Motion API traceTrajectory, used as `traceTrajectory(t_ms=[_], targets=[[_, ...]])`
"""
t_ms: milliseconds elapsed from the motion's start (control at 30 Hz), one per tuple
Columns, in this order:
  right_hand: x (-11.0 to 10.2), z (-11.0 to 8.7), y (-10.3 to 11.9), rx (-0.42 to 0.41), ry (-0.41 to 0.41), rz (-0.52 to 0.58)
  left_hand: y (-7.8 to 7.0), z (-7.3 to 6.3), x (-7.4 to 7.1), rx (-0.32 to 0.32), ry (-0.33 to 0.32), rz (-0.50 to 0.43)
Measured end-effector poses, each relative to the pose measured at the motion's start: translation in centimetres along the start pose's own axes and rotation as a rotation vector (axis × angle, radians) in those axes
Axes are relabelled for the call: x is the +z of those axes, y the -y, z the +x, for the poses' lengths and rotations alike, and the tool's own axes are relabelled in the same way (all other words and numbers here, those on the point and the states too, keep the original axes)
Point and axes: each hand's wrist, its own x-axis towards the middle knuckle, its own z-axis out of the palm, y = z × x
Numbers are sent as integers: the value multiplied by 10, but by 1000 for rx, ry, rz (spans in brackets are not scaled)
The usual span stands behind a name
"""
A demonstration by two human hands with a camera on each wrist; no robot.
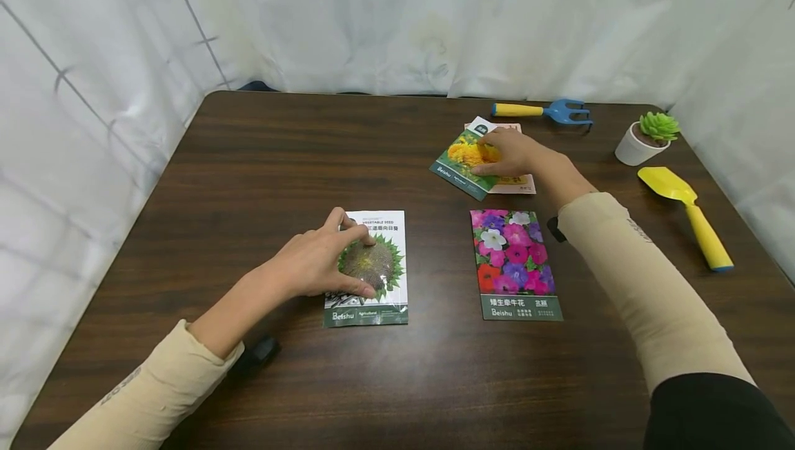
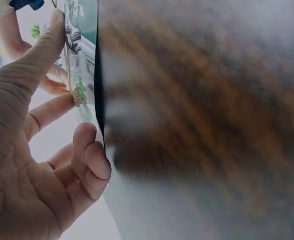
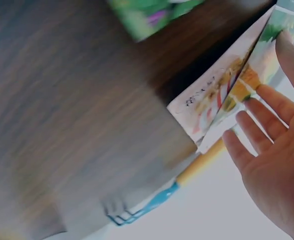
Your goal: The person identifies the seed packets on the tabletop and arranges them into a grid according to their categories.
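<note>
My left hand [image 1: 317, 263] reaches over a white and green sunflower seed packet [image 1: 388, 308] lying on the table. Its thumb and index finger are spread across the front, and the other fingers bend loosely in the left wrist view. Farther back, my right hand [image 1: 512, 153] is on a seed packet with yellow-orange flowers [image 1: 456, 170], thumb and fingers spread with the tips on its face. That packet lies slanted, overlapping a pale pink packet [image 1: 524, 186] beneath it. The right wrist view shows the fingers [image 3: 274, 117] fairly straight.
A petunia-type flower packet [image 1: 515, 263] lies to the right of the sunflower one. At the back edge is a blue hand fork [image 1: 562, 112] with a yellow handle. A potted succulent [image 1: 636, 146] and yellow trowel [image 1: 677, 191] stand and lie at the right. White curtains [image 1: 397, 22] surround the table.
</note>
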Motion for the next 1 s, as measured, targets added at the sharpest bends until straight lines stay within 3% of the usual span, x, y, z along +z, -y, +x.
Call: traceTrajectory(t_ms=[367,1000], targets=[[-7,13,45,-120,80,-52,1,-1,-1,8,-4,2],[6,46,94,-310,66,0,1,0,-2,14,3,-13]])
